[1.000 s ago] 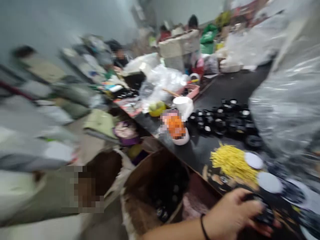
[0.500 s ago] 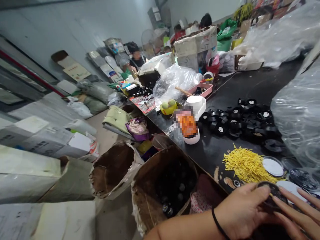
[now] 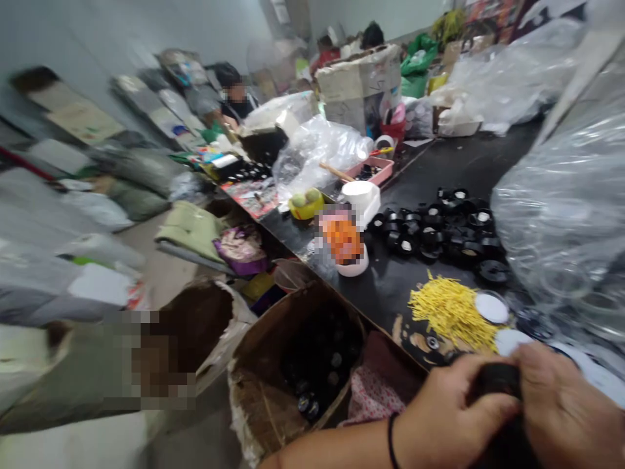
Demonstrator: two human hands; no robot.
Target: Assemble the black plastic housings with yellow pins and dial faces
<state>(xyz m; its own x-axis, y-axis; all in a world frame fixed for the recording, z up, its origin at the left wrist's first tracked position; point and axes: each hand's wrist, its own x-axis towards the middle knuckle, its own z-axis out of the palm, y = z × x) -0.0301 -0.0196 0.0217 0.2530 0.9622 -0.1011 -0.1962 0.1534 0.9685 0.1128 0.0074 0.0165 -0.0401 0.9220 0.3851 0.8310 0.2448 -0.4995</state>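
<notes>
At the lower right, my left hand (image 3: 452,404), with a black band on its wrist, grips a round black part (image 3: 499,378). My right hand (image 3: 569,407) closes on the same part from the other side. Its lower portion is lost in shadow between the hands. Just beyond them on the black table (image 3: 366,293) lies a heap of thin yellow sticks (image 3: 449,306), with a round white-topped piece (image 3: 491,307) at its right edge. Many black round parts (image 3: 430,238) are grouped behind the heap.
An open carton (image 3: 254,391) holding black parts stands below the table's left edge, beside another open carton (image 3: 234,345). Clear plastic bags (image 3: 561,195) bulge at the right. A white container (image 3: 361,198) stands mid-table. A person (image 3: 234,98) sits farther back.
The view has shifted, so the scene sits farther left. My right hand's spread fingers have closed around the black part, which is now turned edge-on between both hands.
</notes>
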